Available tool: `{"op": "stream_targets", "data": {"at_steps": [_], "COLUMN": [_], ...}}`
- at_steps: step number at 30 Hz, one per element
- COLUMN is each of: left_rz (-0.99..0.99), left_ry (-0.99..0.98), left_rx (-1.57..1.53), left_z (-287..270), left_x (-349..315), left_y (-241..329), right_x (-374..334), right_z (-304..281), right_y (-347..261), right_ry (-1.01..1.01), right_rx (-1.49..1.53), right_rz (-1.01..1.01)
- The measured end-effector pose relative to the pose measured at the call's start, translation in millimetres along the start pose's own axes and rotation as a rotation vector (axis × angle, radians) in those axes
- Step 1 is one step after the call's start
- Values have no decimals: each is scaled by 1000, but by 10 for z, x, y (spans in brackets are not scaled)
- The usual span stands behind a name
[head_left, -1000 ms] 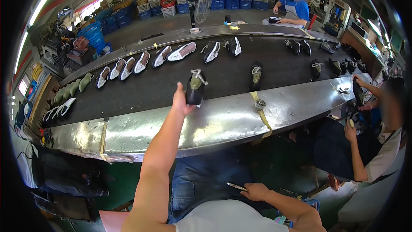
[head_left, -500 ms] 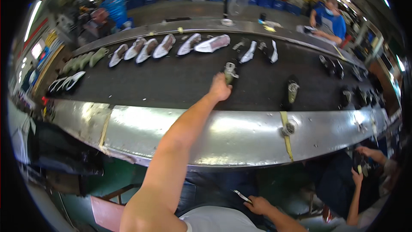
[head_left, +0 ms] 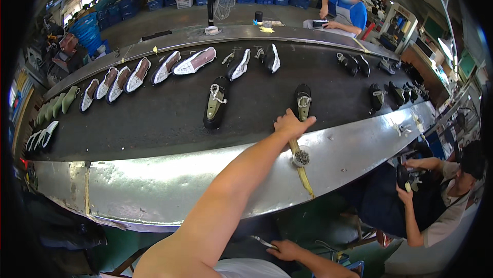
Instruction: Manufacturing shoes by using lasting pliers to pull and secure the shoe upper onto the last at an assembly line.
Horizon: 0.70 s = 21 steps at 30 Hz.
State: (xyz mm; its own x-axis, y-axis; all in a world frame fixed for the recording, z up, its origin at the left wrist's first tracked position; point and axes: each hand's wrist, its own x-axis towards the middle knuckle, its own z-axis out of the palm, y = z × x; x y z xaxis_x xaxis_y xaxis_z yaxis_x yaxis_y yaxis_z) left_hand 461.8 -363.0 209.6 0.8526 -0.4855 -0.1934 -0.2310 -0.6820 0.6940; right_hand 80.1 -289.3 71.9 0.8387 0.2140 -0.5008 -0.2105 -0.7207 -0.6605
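My left hand (head_left: 292, 124) reaches across the metal ledge to the near end of a black and olive shoe (head_left: 303, 102) with pale laces. Its thumb is spread to the right and its fingers lie on the left, around that end, which they hide. Whether the palm touches the shoe, I cannot tell. A similar laced shoe (head_left: 215, 104) lies to the left on the dark belt, apart from the hand. Low over my lap, my right hand (head_left: 285, 250) is closed around a slim silvery tool (head_left: 263, 241) with a narrow tip pointing left.
White-covered shoes (head_left: 137, 75) line the belt's far left. More dark shoes (head_left: 377, 97) lie at right. A small round container (head_left: 301, 156) and yellow tape (head_left: 306, 183) sit on the metal ledge (head_left: 154, 185). One person (head_left: 345, 13) works across the belt, another (head_left: 434, 201) at right holds a shoe.
My left hand has let go of the left laced shoe and moved right to the other one. The view has turned right. My right hand still holds the tool.
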Motion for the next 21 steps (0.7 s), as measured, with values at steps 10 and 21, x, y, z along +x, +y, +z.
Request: {"op": "stream_targets", "data": {"at_steps": [10,21], "left_rz": [114,92], "left_ry": [188,573], "left_rx": [-222,395], "left_z": [-714,-943], "left_x": [430,-623], "left_y": [-604,-1269], "right_x": [31,144], "right_z": [-55,-122], "right_y": [137,224], "right_ry": [-12,-73], "right_rx": [150,233], "right_rz": [2,-10]}}
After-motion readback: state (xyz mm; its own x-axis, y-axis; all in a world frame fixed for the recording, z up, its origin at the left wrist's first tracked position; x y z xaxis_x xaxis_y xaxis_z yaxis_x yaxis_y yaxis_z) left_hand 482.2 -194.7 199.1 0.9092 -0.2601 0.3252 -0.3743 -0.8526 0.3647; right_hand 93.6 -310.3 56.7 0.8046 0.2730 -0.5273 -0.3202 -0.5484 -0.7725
